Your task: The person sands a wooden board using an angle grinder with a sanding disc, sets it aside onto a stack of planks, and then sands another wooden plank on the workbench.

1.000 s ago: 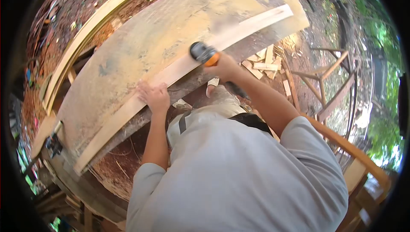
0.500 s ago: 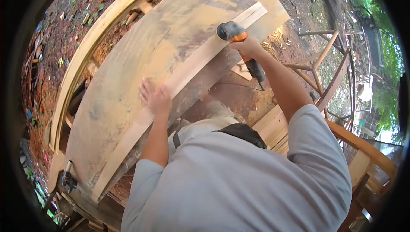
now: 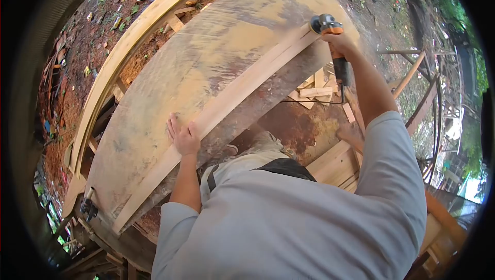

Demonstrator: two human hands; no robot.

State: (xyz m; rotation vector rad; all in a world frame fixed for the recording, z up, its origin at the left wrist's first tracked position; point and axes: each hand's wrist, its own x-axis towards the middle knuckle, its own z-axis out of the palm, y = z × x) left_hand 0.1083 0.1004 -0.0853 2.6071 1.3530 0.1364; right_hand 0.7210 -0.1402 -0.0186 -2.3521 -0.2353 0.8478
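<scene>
A long pale wooden board [image 3: 242,87], gently curved at its lower left, lies across a dust-covered tabletop [image 3: 149,81]. My left hand [image 3: 184,137] rests on the board toward its lower part, fingers spread and reaching over the far edge. In my right hand [image 3: 339,43] is an orange and black angle grinder [image 3: 337,58], with my fingers wrapped round its body. The grinder's disc end is at the board's far upper-right end; whether the disc touches the wood I cannot tell. A dark cord trails from the grinder's rear.
A curved wooden frame [image 3: 111,58] runs along the table's far left side. A clamp [image 3: 88,208] sits at the lower-left corner. Several wood offcuts [image 3: 317,90] lie on the ground beneath the grinder. Stacked planks [image 3: 332,164] are at my right, with wooden frames [image 3: 410,79] beyond.
My right hand has carried the grinder up and to the right, out to the board's far end. My left hand stays on about the same part of the board. The view has shifted slightly.
</scene>
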